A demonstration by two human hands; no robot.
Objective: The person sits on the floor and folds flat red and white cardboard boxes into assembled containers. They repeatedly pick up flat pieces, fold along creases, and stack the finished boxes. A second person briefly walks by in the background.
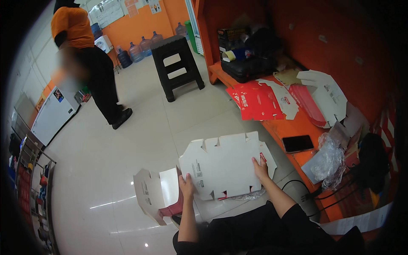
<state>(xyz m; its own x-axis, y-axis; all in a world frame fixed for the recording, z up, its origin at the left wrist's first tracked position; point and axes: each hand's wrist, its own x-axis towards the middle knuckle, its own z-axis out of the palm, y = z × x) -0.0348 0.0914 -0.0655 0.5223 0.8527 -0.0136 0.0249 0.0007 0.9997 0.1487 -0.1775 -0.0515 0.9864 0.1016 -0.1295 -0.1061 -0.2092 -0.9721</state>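
Observation:
Between my hands is a stack of flat, unfolded white cardboard box blanks [226, 165], with slots along the edges and small print. My left hand [186, 186] grips its left edge, thumb on top. The right edge is held by my right hand [260, 169], thumb also on top. Part of another blank with a red mark [269, 159] shows behind the right edge. Just left of my left hand, more box blanks [143, 191] stand in a pile low by the floor, with a bent white panel and red edges. Clear plastic wrap lies under the held stack's lower edge.
An orange bench on the right bears red box blanks [258, 100], white blanks [331, 98], a phone [298, 143], crumpled plastic wrap [328, 159] and a black case [245, 68]. Cables hang at its edge. A black stool [177, 67] and a standing person [95, 63] are farther off.

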